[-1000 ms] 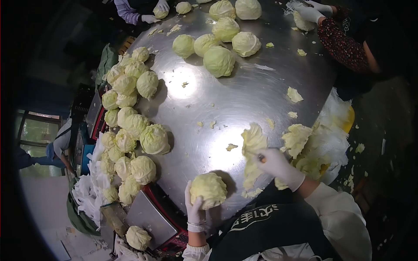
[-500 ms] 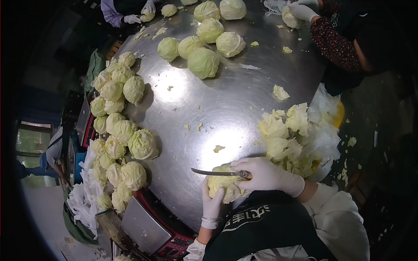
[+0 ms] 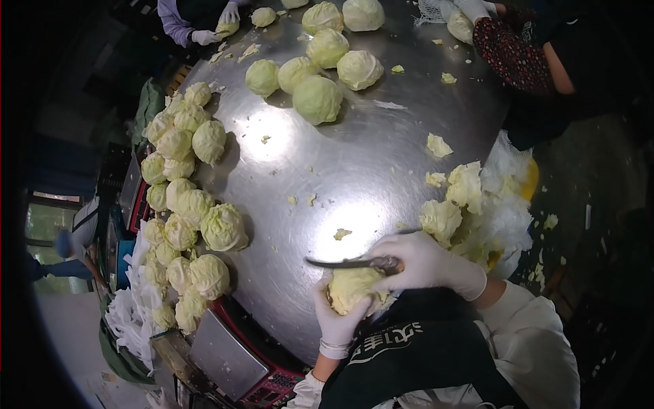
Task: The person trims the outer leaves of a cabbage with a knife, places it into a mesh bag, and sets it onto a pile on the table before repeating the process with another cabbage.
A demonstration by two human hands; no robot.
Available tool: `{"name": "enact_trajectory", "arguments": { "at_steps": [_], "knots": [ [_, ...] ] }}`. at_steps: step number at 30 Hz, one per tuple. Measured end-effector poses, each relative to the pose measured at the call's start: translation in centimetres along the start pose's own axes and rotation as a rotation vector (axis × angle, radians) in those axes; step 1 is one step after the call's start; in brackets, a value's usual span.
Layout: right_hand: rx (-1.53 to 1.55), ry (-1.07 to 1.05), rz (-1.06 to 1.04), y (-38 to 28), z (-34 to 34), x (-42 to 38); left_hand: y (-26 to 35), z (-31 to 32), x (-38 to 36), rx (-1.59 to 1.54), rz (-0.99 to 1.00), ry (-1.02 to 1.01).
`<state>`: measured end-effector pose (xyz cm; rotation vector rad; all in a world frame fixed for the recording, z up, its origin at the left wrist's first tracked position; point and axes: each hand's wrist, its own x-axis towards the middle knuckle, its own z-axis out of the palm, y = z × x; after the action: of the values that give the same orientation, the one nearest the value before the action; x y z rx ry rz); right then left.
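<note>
Gripping the knife (image 3: 346,264), our right hand (image 3: 429,262) points it frame-left along the upper edge of the cabbage (image 3: 353,288). Our left hand (image 3: 336,326) cups the lower left.

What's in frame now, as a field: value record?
left hand: gloved, holds cabbage
right hand: gloved, grips knife
blade: at the cabbage's far side, contact unclear
surface: metal table
left edge: cabbage pile
near left: scale
right edge: loose leaves
co-workers: purple sleeve, patterned sleeve, around the table
</note>
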<state>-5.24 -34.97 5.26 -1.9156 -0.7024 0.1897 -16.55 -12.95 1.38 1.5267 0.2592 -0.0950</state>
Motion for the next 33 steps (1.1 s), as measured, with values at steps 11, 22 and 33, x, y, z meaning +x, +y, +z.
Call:
{"name": "enact_trajectory", "arguments": {
  "at_steps": [11,22,33],
  "knots": [
    [0.149,0.341,0.535,5.0,-1.2,-0.4,0.5,-0.7,0.5,-0.105,-0.057,-0.111],
    [0.045,-0.066,0.401,1.7,1.9,-3.6,-1.2,-2.4,-0.6,-1.01,-0.557,0.058],
    [-0.111,-0.28,0.357,-0.4,4.1,-2.8,-2.2,-0.3,0.7,0.199,0.02,0.23]
  ]
}}
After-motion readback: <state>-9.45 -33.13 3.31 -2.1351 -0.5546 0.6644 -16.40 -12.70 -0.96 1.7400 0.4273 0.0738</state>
